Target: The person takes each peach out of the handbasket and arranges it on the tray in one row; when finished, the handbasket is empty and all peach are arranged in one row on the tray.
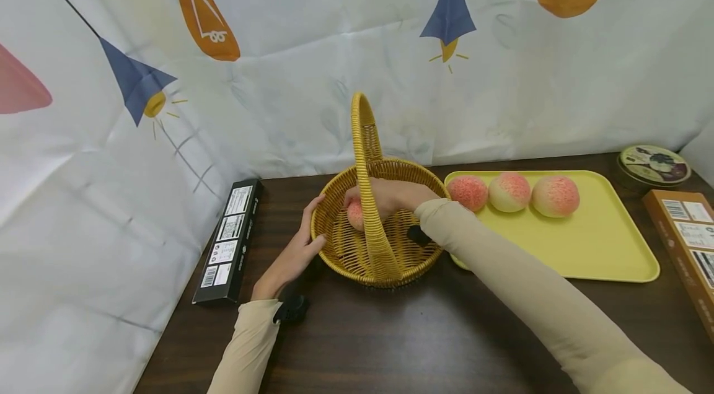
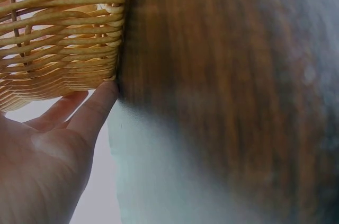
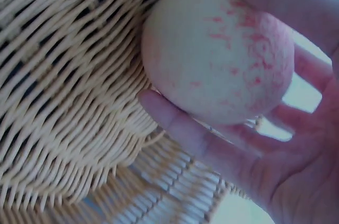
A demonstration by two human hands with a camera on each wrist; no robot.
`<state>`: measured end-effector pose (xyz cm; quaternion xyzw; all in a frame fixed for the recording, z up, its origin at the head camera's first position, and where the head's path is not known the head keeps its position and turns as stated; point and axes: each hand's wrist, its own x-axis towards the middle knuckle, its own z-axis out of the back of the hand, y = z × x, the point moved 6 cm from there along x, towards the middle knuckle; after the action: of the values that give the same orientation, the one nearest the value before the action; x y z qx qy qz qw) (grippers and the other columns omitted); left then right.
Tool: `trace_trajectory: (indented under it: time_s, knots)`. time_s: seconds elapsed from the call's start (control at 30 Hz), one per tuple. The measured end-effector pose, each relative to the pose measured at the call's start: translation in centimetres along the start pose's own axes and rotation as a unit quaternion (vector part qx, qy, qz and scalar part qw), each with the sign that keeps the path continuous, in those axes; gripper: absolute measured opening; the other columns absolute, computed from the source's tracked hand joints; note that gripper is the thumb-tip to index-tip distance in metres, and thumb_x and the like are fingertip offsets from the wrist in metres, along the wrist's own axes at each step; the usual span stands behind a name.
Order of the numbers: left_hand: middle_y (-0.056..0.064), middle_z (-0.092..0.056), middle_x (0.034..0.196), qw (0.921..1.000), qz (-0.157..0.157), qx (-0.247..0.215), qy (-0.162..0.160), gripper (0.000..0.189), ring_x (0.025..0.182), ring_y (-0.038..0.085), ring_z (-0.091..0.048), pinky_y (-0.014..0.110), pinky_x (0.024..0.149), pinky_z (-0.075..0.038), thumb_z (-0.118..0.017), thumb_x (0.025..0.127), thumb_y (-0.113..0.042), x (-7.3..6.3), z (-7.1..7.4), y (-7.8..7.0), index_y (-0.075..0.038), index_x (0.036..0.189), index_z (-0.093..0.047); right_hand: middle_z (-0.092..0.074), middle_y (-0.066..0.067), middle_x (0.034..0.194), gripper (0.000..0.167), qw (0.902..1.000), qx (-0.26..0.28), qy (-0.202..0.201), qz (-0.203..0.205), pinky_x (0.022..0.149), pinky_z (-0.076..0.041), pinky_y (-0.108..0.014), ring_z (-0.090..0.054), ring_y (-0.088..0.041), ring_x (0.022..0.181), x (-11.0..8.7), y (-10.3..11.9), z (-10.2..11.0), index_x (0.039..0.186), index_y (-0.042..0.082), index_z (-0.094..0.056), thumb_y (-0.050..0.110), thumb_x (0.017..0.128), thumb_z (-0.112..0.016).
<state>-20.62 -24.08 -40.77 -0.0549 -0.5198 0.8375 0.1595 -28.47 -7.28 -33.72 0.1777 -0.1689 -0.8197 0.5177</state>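
A yellow wicker basket [image 1: 385,267] with a tall arched handle stands on the dark table. Inside it my right hand [image 1: 390,192] holds a pink and cream peach [image 1: 354,215], partly hidden by the handle. The right wrist view shows that peach [image 3: 212,49] between the thumb and fingers of the right hand [image 3: 296,166], against the woven wall. At the basket's left side my left hand [image 1: 292,261] rests with its fingers spread against the rim. In the left wrist view its extended fingers touch the outside of the basket [image 2: 63,38].
Right of the basket lies a yellow tray [image 1: 602,251] bearing three peaches [image 1: 509,191] in a row. A black box [image 1: 229,245] is at the left. A round tin [image 1: 654,166] and an orange-brown box [image 1: 683,239] sit at the right. A printed curtain [image 1: 334,72] hangs behind.
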Motion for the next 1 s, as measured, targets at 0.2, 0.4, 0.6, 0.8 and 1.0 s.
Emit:
trace_trajectory:
  time_s: [0.2, 0.4, 0.6, 0.8, 1.0]
  knots:
    - [0.016, -0.013, 0.169, 1.0, 0.001, 0.004, 0.001, 0.076, 0.14, 0.04, -0.039, 0.051, 0.105, -0.041, -0.043, 0.105, -0.01, 0.4, 0.1, 0.4, -0.029, 0.167, -0.004, -0.062, -0.013, 0.134, 0.049, 0.9973, 0.035, -0.059, -0.028, 0.1, -0.049, -0.045, -0.058, -0.029, 0.12, -3.2, -0.8, 2.3, 0.136, 0.007, -0.066, 0.029, 0.094, -0.077]
    - [0.017, -0.012, 0.169, 1.0, 0.003, 0.007, 0.005, 0.075, 0.137, 0.04, -0.04, 0.053, 0.102, -0.04, -0.042, 0.105, -0.011, 0.8, 0.4, 0.9, -0.03, 0.167, -0.004, -0.061, -0.009, 0.124, 0.049, 0.9891, 0.025, -0.132, -0.061, 0.088, -0.05, -0.046, -0.057, -0.026, 0.106, -10.2, -1.1, 6.0, 0.131, 0.018, -0.068, 0.031, 0.087, -0.085]
    - [0.017, -0.012, 0.169, 0.9999, 0.011, 0.011, -0.004, 0.075, 0.139, 0.041, -0.038, 0.058, 0.106, -0.038, -0.042, 0.106, -0.01, 0.6, 0.9, 1.3, -0.028, 0.167, -0.003, -0.065, -0.004, 0.122, 0.053, 0.9619, 0.022, -0.24, -0.129, 0.083, -0.045, -0.043, -0.056, -0.025, 0.106, -18.3, -2.8, 9.5, 0.131, 0.019, -0.07, 0.032, 0.083, -0.09]
    - [0.02, -0.014, 0.168, 0.9997, 0.016, 0.014, -0.009, 0.075, 0.139, 0.043, -0.039, 0.059, 0.106, -0.038, -0.042, 0.106, -0.011, 0.1, 1.0, 1.6, -0.027, 0.167, -0.003, -0.064, -0.008, 0.13, 0.059, 0.9235, 0.014, -0.313, -0.222, 0.072, -0.044, -0.029, -0.056, -0.027, 0.105, -25.6, -5.7, 10.6, 0.134, 0.018, -0.068, 0.028, 0.081, -0.092]
    - [0.02, -0.017, 0.166, 0.9998, 0.013, 0.015, -0.01, 0.075, 0.137, 0.041, -0.04, 0.055, 0.106, -0.038, -0.042, 0.106, -0.01, 0.3, 1.2, 1.7, -0.028, 0.167, -0.003, -0.06, -0.024, 0.133, 0.068, 0.8888, 0.037, -0.322, -0.324, 0.064, -0.045, -0.028, -0.058, -0.04, 0.105, -30.5, -10.2, 9.2, 0.142, 0.007, -0.06, 0.035, 0.086, -0.087]
